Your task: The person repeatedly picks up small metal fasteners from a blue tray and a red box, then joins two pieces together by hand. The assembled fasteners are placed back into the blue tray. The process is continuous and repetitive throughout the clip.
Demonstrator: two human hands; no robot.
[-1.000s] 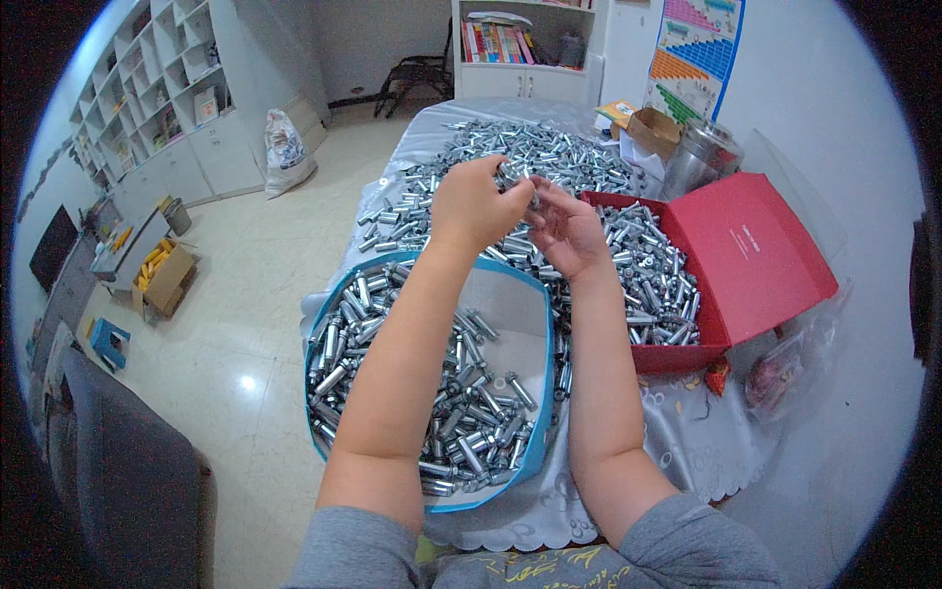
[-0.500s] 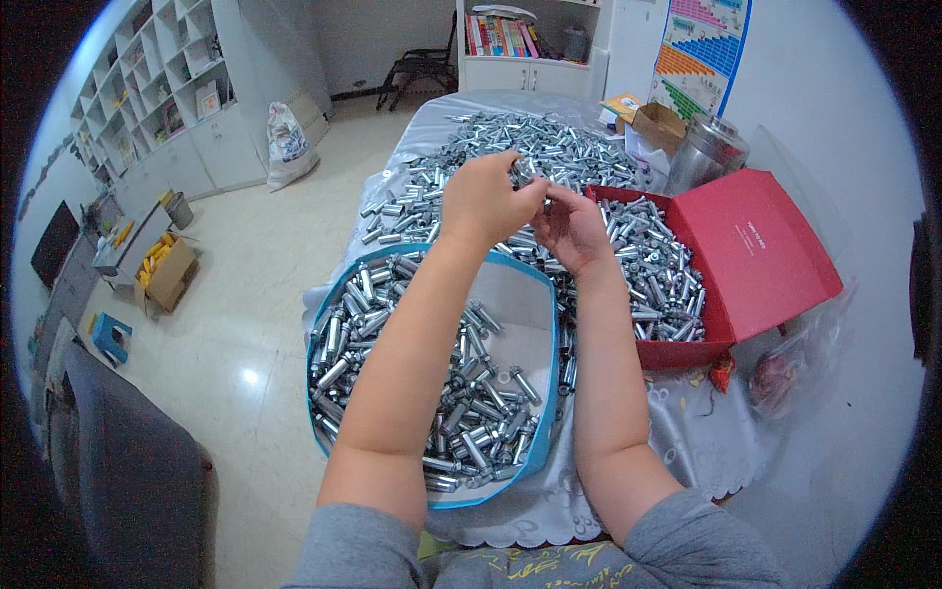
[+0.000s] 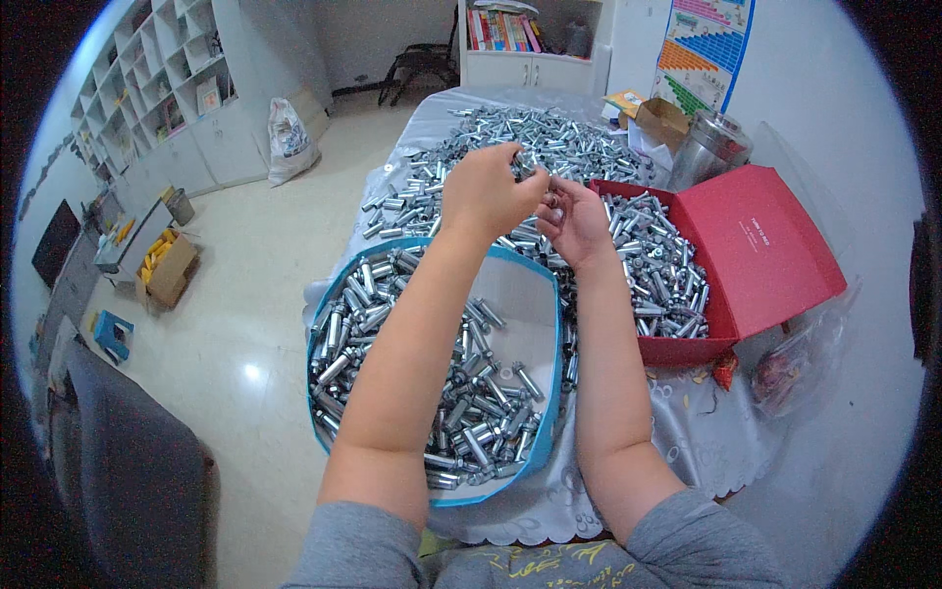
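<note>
Shelving unit (image 3: 162,108): white, many-celled, standing at far left across the pale floor (image 3: 285,275).
Table (image 3: 706,452): draped in shiny pale cloth, scalloped along the near edge, running away toward a white bookcase (image 3: 530,71).
Heap (image 3: 579,137): loose silvery metal pieces (image 3: 471,130), spread thickly over the far part of the table, beyond both hands.
Blue-rimmed container (image 3: 520,294): set at the near left of the table, crossed overhead by the left forearm (image 3: 388,393); loaded with similar metal pieces along left and near side, pale bottom bare at far right.
Red box (image 3: 760,250): just right of the right forearm (image 3: 613,383), lid folded back to the right, filled with metal pieces.
Steel canister (image 3: 708,147): beyond the red box, beside a cardboard carton (image 3: 662,123).
Plastic bag (image 3: 800,363): clear, crumpled, near the red box's front right corner.
Left hand (image 3: 486,191): raised, knuckles up, fingers bent in toward the thumb with a narrow gap; metal glinting there, impossible to say whether gripped or lying behind.
Right hand (image 3: 577,221): just beside the left thumb, palm inward, fingers curled, tips drawn together on a small metal part (image 3: 553,201), too small for exact shape.
Red wrapper (image 3: 725,371): just in front of the red box.
White ring (image 3: 506,373): inside the blue-rimmed container, among metal pieces.
</note>
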